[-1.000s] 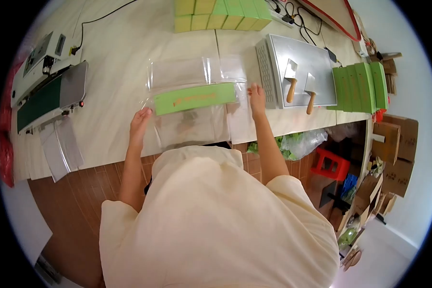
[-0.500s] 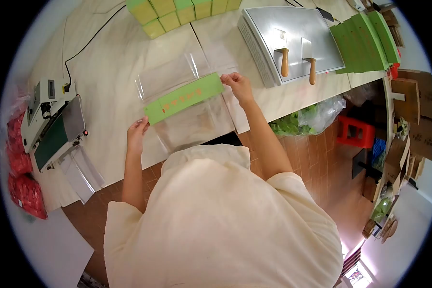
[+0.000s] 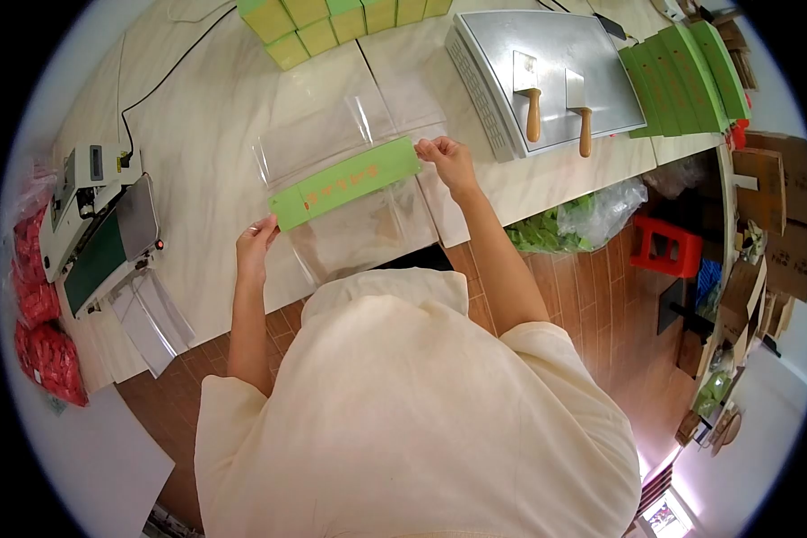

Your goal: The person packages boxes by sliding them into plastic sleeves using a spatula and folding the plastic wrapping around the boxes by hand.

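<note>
A long green strip with red lettering (image 3: 342,186) is held level across the front of me, its right end a little farther away. My left hand (image 3: 258,238) pinches its left end between thumb and fingers. At the opposite end, my right hand (image 3: 446,161) closes on the corner. Whether the strip is a flat card or a thin box, I cannot tell. Under it lie clear plastic sheets or sleeves (image 3: 318,152), spreading out on both long sides over the table.
A metal-topped appliance (image 3: 556,63) carries two wooden-handled scrapers (image 3: 533,112). Green boxes (image 3: 332,27) stand at the back, and tall green pieces (image 3: 677,81) at right. A sealing-type machine (image 3: 99,224) sits left beside red bags (image 3: 49,359). A red stool (image 3: 665,247) is on the floor.
The green strip has turned slightly, so its lettering faces me more fully. Both hands keep their hold at the ends and have barely shifted.
</note>
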A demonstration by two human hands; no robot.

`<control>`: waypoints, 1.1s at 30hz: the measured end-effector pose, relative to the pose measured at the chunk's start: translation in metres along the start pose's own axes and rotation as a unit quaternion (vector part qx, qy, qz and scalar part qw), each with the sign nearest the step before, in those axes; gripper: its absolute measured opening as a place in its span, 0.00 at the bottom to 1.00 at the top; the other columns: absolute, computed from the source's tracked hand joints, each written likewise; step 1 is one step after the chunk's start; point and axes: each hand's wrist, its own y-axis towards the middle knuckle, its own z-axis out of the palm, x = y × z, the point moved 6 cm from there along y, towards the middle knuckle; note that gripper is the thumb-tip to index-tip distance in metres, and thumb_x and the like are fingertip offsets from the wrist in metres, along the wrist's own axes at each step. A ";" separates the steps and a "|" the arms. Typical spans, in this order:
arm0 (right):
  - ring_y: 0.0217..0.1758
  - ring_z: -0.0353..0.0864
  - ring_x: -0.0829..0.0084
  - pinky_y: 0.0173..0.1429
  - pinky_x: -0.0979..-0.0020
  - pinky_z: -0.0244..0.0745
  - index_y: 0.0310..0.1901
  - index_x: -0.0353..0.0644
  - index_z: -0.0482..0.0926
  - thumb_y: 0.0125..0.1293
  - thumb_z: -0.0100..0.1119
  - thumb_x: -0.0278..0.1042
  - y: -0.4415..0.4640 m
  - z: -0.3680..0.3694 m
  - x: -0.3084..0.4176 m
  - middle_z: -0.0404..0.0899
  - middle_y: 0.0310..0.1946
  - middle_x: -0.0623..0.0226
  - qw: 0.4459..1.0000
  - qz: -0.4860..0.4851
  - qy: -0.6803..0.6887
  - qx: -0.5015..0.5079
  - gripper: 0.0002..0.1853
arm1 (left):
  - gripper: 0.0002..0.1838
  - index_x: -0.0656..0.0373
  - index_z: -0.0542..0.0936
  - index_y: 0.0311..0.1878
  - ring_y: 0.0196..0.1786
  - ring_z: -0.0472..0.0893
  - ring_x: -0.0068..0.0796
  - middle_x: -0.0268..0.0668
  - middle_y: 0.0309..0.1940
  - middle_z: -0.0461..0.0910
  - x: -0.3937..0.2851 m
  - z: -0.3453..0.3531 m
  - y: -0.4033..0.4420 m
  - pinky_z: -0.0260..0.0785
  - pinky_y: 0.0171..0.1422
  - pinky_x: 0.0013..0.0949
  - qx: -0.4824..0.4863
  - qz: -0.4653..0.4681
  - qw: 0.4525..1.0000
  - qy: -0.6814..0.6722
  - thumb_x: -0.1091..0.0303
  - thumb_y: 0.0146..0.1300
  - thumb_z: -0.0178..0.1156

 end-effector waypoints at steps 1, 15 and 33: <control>0.39 0.84 0.76 0.50 0.75 0.75 0.35 0.33 0.81 0.68 0.62 0.36 0.001 0.000 -0.001 0.85 0.33 0.63 1.000 0.004 -0.007 0.003 0.12 | 0.18 0.66 0.81 0.47 0.47 0.82 0.27 0.38 0.43 0.83 -0.002 0.001 -0.001 0.73 0.58 0.26 0.000 0.001 1.000 0.000 0.61 0.62 0.69; 0.36 0.80 0.78 0.46 0.77 0.74 0.38 0.33 0.83 0.65 0.67 0.38 -0.011 0.002 0.001 0.84 0.33 0.67 0.997 0.076 0.001 -0.024 0.14 | 0.19 0.68 0.80 0.48 0.46 0.80 0.23 0.36 0.42 0.82 -0.015 0.011 -0.013 0.70 0.59 0.26 0.014 0.017 1.000 0.014 0.60 0.67 0.64; 0.39 0.81 0.77 0.49 0.75 0.75 0.34 0.35 0.81 0.67 0.64 0.39 -0.004 -0.002 -0.011 0.84 0.34 0.65 0.999 0.042 0.015 -0.025 0.14 | 0.18 0.70 0.79 0.47 0.49 0.81 0.29 0.40 0.43 0.81 -0.022 0.012 -0.021 0.70 0.61 0.29 0.014 0.026 0.998 0.059 0.60 0.67 0.63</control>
